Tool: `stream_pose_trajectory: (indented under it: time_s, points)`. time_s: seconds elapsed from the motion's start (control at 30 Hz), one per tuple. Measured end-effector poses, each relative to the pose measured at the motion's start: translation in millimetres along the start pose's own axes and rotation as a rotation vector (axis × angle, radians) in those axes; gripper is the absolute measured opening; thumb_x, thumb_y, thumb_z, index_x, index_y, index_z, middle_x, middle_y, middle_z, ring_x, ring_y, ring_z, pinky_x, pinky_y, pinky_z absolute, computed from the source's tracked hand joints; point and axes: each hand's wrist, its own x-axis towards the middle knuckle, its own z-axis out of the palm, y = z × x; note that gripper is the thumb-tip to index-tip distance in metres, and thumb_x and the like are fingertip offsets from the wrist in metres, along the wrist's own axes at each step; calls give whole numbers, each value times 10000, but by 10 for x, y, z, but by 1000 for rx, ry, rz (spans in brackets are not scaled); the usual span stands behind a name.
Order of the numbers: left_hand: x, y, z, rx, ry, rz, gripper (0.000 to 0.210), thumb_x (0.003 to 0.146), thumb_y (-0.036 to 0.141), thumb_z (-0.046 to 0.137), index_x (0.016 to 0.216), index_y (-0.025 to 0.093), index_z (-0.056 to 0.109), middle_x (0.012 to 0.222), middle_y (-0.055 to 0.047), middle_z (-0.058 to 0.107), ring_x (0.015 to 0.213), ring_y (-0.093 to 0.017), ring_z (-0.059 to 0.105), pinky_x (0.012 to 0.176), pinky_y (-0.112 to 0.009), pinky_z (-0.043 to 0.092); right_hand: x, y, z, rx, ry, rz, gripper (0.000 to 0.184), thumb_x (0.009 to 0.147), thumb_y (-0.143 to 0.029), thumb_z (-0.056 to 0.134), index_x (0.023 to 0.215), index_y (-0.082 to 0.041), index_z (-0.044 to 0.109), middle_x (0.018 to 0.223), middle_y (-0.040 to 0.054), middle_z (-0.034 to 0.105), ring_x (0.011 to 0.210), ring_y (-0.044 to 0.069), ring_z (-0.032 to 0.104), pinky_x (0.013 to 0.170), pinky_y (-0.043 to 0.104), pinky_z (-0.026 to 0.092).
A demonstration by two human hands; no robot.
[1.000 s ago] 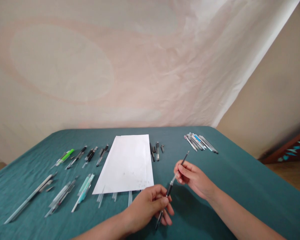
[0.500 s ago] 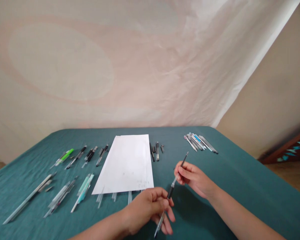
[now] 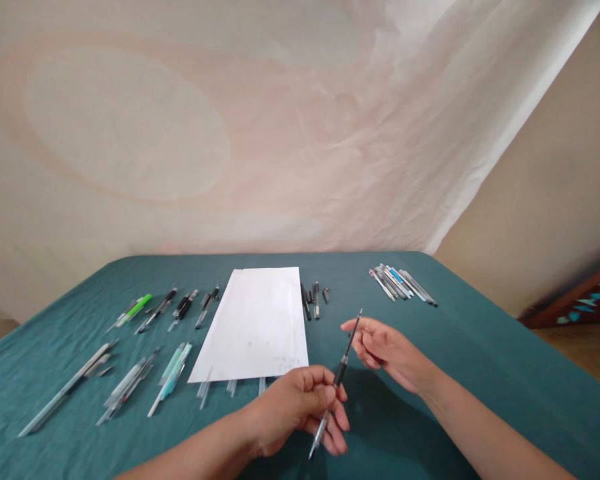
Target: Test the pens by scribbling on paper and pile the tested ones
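A pen (image 3: 341, 375) with a clear barrel and a black sleeve is held aslant over the near part of the tabletop (image 3: 485, 380), just right of the paper's near corner. A thin dark refill (image 3: 351, 339) sticks out of its upper end, pointing away from the person. The left hand (image 3: 305, 403) has the barrel pinched between thumb and fingers, its grip firm around the middle while the other fingers spread below. The right hand (image 3: 383, 345) is loosely curled with nothing clasped in its grip; its index finger reaches behind the refill, though I can't tell whether it touches.

Beside the left hand lies a white sheet of paper (image 3: 253, 327), with clear tubes (image 3: 205, 388) poking out from under its near edge. Small black pen parts (image 3: 317, 300) sit along its right side, and a row of pens (image 3: 394, 283) lies farther right.

Left of the paper are black-and-clear pens (image 3: 157, 311), a bright green pen (image 3: 137, 309), aqua barrels (image 3: 171, 381), clear barrels (image 3: 127, 388) and a long pale rod (image 3: 65, 390). A pinkish sheet (image 3: 330, 153) hangs behind the tabletop.
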Motion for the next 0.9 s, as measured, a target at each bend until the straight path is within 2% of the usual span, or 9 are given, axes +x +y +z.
stream_pose_trajectory:
  time_s: [0.07,0.17,0.23,0.33,0.47,0.63,0.73,0.8,0.9]
  points:
    - [2,15,8,-8,22,45,195,878,318,501,929,131,521,797,-91,641,671,-182,653,652,-327,481,29,-21,-113,37,169,-64,287,856,-402,557,1030,-176,590,686,-16,467,513,65,355,460,211,245]
    - [-6,59,29,25,91,225,180,872,303,526,914,128,530,834,-96,644,770,-187,643,753,-355,469,74,-10,-325,19,400,-123,229,845,-395,567,914,-180,604,664,-21,464,511,70,373,451,206,243]
    - [-15,90,33,88,124,327,171,859,287,554,908,124,542,854,-102,650,819,-193,633,806,-368,451,99,34,-451,-68,496,-128,240,823,-410,586,877,-177,606,654,-19,474,512,77,383,445,203,247]
    - [-21,118,11,153,142,387,165,845,278,576,903,125,551,863,-104,657,848,-207,629,825,-374,440,124,132,-567,-261,579,-99,278,810,-445,581,868,-175,611,651,-12,499,527,92,407,456,202,282]
    - [0,117,-33,164,175,397,176,846,287,574,914,127,547,839,-96,657,825,-209,638,817,-378,445,125,239,-582,-526,531,-80,285,830,-451,530,878,-182,614,667,-9,543,557,110,467,530,221,370]
    - [33,70,-58,99,180,295,202,856,319,553,919,129,524,820,-86,644,763,-207,654,758,-379,472,238,255,-561,-845,430,-78,263,867,-392,462,900,-192,629,704,-2,606,598,132,540,590,235,424]
    - [48,35,-67,72,172,258,221,851,335,556,920,129,519,813,-83,639,735,-197,654,726,-360,481,514,229,-605,-1135,348,-149,246,882,-302,430,959,-213,646,870,21,664,733,146,589,680,243,443]
    - [57,22,-75,65,177,252,232,845,342,565,917,127,518,802,-80,638,724,-192,654,707,-344,482,776,215,-645,-1221,323,-182,242,877,-259,439,972,-227,660,970,31,660,838,156,591,759,254,432]
    - [68,16,-87,50,190,243,251,833,360,577,908,129,513,785,-72,637,708,-186,655,687,-326,483,1178,215,-683,-1291,314,-176,252,881,-227,440,982,-215,670,979,60,651,878,173,584,794,271,416]
